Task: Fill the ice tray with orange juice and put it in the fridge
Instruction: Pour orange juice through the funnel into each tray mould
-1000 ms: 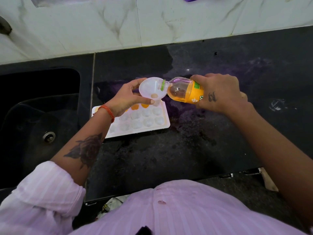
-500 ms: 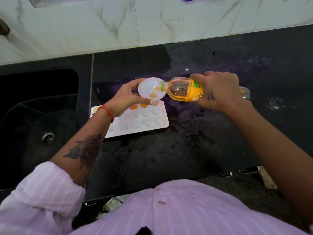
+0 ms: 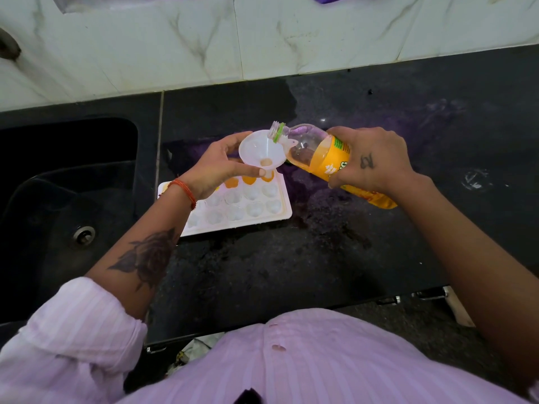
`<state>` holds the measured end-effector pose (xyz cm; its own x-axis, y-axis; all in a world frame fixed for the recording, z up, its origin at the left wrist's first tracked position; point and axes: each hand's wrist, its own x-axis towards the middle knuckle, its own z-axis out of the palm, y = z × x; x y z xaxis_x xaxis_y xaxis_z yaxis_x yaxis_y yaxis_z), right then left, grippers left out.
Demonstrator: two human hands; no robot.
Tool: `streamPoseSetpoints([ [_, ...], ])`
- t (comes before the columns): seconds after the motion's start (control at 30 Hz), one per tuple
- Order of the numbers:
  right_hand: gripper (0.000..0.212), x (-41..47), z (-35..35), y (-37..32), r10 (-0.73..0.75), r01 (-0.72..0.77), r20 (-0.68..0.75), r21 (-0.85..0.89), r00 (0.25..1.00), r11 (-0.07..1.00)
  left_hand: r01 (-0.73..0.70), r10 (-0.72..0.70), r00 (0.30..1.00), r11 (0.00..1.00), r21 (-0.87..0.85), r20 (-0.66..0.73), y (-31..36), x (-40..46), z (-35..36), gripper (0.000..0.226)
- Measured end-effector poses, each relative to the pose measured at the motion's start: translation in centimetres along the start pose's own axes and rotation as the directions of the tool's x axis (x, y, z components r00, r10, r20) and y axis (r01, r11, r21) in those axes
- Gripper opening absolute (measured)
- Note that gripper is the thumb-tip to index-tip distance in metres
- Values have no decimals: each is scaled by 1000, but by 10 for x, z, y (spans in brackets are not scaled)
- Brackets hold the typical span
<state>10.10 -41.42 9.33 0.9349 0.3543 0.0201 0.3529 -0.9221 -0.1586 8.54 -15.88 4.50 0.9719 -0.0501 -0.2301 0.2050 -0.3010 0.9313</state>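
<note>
Behind left hand (image 3: 217, 167), tray (image 3: 256, 212) half-hidden

A black speckled stone worktop (image 3: 291, 272) runs along a wall of pale marble-veined tiles (image 3: 180, 45). A dark sink (image 3: 58, 199) with a round metal drain (image 3: 84, 235) is set into the worktop at the left. Soft daylight gives the stone a purple sheen near the wall.

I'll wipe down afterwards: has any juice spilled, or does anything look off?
No orange juice shows outside the ice tray; only its far-row cells hold juice. The dark countertop looks blotchy and wet around the tray, though I cannot tell with what. Both hands hold funnel and bottle steadily.
</note>
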Motion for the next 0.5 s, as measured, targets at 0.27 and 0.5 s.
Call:
streamPoseSetpoints([
  [0.27, 84, -3, -3, -9, 38, -37, -2, 181, 999, 983, -61, 59, 998, 996, -71, -25, 1, -7, -9, 70],
  [0.5, 83, 2, -5, -44, -28, 31, -15, 216, 999, 976, -52, 42, 995, 993, -111, -90, -8, -34, -40, 78],
])
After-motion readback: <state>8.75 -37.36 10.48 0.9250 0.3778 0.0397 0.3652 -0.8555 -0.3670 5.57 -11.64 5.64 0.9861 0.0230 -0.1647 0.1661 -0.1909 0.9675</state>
